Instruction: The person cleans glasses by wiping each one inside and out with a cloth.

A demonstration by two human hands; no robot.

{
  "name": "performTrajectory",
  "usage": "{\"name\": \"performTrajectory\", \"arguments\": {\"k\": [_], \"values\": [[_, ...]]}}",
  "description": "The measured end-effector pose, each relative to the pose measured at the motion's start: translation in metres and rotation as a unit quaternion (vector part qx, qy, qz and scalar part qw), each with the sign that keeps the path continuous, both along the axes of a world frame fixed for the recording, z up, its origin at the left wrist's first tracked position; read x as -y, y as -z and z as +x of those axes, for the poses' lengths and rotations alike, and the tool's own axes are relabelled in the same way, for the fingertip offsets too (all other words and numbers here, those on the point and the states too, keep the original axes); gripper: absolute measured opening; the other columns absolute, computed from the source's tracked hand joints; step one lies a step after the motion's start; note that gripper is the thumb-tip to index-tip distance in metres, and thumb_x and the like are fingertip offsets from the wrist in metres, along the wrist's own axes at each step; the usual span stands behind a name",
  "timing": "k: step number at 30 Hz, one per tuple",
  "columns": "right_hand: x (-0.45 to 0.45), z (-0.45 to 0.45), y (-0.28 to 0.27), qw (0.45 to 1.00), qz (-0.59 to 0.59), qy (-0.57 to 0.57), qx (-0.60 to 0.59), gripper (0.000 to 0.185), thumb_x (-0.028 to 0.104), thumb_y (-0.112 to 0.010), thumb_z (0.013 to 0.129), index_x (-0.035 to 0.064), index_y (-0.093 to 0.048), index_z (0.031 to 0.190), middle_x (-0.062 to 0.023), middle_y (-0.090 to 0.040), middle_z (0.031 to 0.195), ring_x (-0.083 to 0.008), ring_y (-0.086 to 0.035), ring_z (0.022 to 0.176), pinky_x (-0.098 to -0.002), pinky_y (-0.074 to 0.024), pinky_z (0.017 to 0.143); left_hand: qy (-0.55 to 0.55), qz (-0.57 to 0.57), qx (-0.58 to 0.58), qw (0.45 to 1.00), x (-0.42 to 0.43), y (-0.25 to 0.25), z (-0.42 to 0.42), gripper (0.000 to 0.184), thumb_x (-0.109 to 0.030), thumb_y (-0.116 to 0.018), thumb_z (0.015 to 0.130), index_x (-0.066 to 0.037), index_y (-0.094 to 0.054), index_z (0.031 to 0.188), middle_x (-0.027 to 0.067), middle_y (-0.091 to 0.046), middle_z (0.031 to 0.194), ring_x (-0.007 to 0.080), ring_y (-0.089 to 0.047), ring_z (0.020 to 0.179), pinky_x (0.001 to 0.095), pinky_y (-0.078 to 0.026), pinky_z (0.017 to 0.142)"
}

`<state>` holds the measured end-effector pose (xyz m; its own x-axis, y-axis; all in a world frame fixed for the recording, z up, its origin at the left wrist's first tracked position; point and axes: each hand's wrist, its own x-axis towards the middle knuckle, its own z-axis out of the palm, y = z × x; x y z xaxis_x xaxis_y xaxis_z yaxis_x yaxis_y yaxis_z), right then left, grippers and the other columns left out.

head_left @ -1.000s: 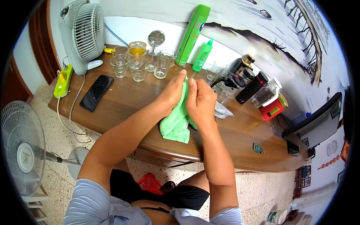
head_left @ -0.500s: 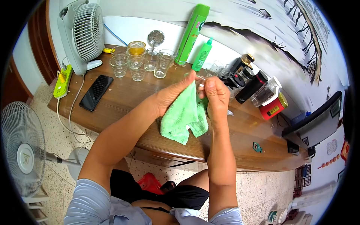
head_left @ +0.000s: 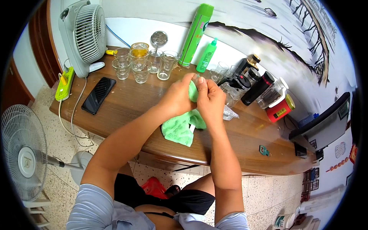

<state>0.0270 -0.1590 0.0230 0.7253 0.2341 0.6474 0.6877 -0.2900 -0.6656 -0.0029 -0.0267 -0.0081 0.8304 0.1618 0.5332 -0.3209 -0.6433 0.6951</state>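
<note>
My left hand [head_left: 178, 94] is closed around a green cloth [head_left: 178, 130], whose lower part hangs down over the table with a white tag showing. Pressed close to it, my right hand [head_left: 210, 95] is closed too, its thumb up against the top of the cloth. Between the fingertips shows a bit of a clear glass [head_left: 196, 79]; most of it is hidden by the hands and cloth. Just right of my right hand lies a crumpled silvery wrapper [head_left: 230, 114].
Several drinking glasses [head_left: 141, 72] stand at the back left, near a phone [head_left: 98, 95] and a box fan [head_left: 86, 36]. Behind my hands are a green spray can [head_left: 196, 34] and a green bottle [head_left: 206, 56]. A glass pot [head_left: 235, 90], a black flask [head_left: 257, 89] and a red canister [head_left: 280, 109] stand right.
My hands have drawn together, and the right hand has moved slightly left and down. The cloth is now bunched between them, and more of the silvery wrapper shows.
</note>
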Motion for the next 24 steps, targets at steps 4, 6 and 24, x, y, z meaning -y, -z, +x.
{"name": "performTrajectory", "arguments": {"k": [4, 6, 24], "values": [[-0.005, 0.004, 0.007, 0.996, 0.066, -0.007, 0.051, 0.038, 0.029, -0.064, 0.109, -0.0015, -0.068, 0.087, -0.0150, -0.062, 0.067, -0.0165, -0.053, 0.058, -0.0363, -0.0461, 0.056, 0.027, -0.047, -0.019, 0.998, 0.000, -0.014, -0.007, 0.071, -0.015, -0.089, 0.081, -0.002, -0.052, 0.140, 0.0218, -0.072, 0.125, 0.0381, -0.071, 0.117, 0.0445, -0.057, 0.096], [-0.002, 0.004, 0.004, 0.992, 0.093, -0.038, 0.079, 0.037, 0.028, -0.065, 0.109, -0.0007, -0.068, 0.086, -0.0114, -0.063, 0.068, -0.0152, -0.055, 0.059, -0.0348, -0.0465, 0.057, 0.084, -0.087, -0.066, 0.991, -0.005, -0.013, 0.000, 0.066, -0.012, -0.090, 0.079, -0.003, -0.057, 0.135, 0.0141, -0.074, 0.120, 0.0280, -0.072, 0.111, 0.0402, -0.057, 0.093], [0.013, 0.025, -0.001, 0.936, 0.263, -0.079, -0.222, 0.043, 0.038, -0.057, 0.113, 0.0067, -0.064, 0.084, 0.0009, -0.057, 0.062, -0.0070, -0.050, 0.053, -0.0248, -0.0415, 0.051, 0.075, -0.057, -0.008, 0.996, -0.014, -0.016, -0.006, 0.093, -0.056, -0.072, 0.098, -0.001, -0.035, 0.164, 0.0097, -0.071, 0.112, 0.0189, -0.069, 0.099, 0.0323, -0.057, 0.088]]}}
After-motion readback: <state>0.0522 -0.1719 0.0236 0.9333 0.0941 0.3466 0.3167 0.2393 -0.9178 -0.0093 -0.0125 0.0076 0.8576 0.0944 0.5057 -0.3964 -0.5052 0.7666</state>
